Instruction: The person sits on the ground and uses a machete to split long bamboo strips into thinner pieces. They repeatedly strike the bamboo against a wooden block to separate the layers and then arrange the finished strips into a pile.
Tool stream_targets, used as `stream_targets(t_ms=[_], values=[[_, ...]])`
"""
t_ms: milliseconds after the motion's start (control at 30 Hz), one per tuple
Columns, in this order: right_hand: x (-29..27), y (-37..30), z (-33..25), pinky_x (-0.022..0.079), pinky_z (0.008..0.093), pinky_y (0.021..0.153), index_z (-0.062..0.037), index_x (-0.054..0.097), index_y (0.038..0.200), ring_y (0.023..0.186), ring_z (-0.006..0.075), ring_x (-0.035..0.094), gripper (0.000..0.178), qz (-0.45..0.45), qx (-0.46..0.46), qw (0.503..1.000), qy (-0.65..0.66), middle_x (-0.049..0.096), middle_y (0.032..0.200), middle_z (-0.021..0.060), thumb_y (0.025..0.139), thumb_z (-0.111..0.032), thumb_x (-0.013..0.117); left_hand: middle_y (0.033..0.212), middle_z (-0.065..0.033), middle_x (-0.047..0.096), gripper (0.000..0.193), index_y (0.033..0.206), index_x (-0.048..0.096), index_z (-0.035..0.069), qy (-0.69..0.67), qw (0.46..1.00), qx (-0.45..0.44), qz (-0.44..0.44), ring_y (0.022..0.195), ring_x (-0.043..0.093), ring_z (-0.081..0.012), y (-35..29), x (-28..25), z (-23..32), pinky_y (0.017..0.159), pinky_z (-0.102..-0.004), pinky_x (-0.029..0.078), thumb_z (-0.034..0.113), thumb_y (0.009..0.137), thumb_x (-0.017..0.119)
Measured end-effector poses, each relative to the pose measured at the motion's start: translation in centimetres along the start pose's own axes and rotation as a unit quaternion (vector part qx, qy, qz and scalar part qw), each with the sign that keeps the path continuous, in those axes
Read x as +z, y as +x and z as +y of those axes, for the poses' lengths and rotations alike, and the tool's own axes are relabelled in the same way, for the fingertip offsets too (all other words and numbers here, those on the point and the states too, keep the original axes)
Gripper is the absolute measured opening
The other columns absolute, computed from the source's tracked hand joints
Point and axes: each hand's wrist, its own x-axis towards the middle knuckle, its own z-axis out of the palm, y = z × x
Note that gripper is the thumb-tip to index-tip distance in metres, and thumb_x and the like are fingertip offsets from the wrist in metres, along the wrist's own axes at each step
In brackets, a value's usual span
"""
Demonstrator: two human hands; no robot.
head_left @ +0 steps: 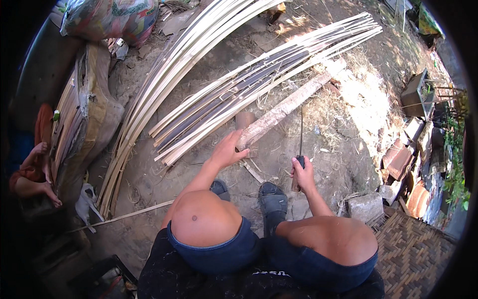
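Note:
My left hand (228,151) grips the near end of a pale log (289,110), thumb and fingers to either side of that end. The log slants away to the far right, and its near part rests by a short wooden block (244,120). My right hand (302,174) is closed round the handle of a knife (301,130). Its thin dark blade points away from me, beside the log and apart from it. The handle's brown butt shows below my fist.
Long split strips (239,87) lie beyond the log, with a longer strip bundle (164,74) to their left. A stuffed sack (112,20) is at the far left. Another person's hand (37,152) shows at left. Rubble (398,159) and a woven mat (413,249) lie right.

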Motion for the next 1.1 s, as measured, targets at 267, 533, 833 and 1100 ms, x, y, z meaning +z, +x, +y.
stream_targets(t_ms=[267,533,833,1100], values=[[-0.2,-0.7,-0.1,0.049,0.0280,0.050,-0.0024,0.057,0.104,0.059,0.0109,0.058,0.029,-0.010,0.001,1.000,-0.010,0.058,0.074,0.0030,0.094,-0.027,0.069,0.112,-0.0134,0.057,0.034,0.122,0.056,0.004,0.203,0.965,-0.038,0.162,0.104,0.058,-0.0346,0.2,0.6,-5.9,0.089,-0.0465,0.047,0.021,0.093,0.061],[0.4,-2.0,-0.5,0.047,0.0291,0.050,-0.0006,0.058,0.105,0.054,0.0117,0.058,0.034,-0.038,0.005,0.999,-0.028,0.059,0.066,0.0039,0.093,-0.030,0.070,0.096,-0.0103,0.055,0.031,0.111,0.058,0.007,0.387,0.911,0.075,0.125,0.087,0.059,-0.0294,1.6,-2.3,-8.7,0.076,-0.0438,0.051,0.016,0.082,0.066],[0.1,-2.6,-0.3,0.049,0.0274,0.050,-0.0033,0.057,0.102,0.054,0.0112,0.059,0.033,-0.015,0.007,1.000,-0.003,0.060,0.067,0.0033,0.093,-0.031,0.071,0.062,0.0013,0.057,0.032,0.080,0.062,0.003,-0.276,0.953,-0.024,0.121,0.052,0.048,-0.0026,3.4,-16.1,2.4,0.049,-0.0200,0.039,0.025,0.103,0.055],[0.8,-2.8,-0.6,0.053,0.0388,0.071,-0.0023,0.059,0.106,0.077,0.0254,0.066,0.043,-0.097,-0.060,0.975,-0.188,0.065,0.083,0.0129,0.084,-0.035,0.076,0.061,0.0048,0.052,0.034,0.096,0.066,0.006,-0.279,0.958,0.026,0.055,0.049,0.043,-0.0018,13.4,-23.2,13.3,0.044,-0.0178,0.032,0.038,0.103,0.057]])
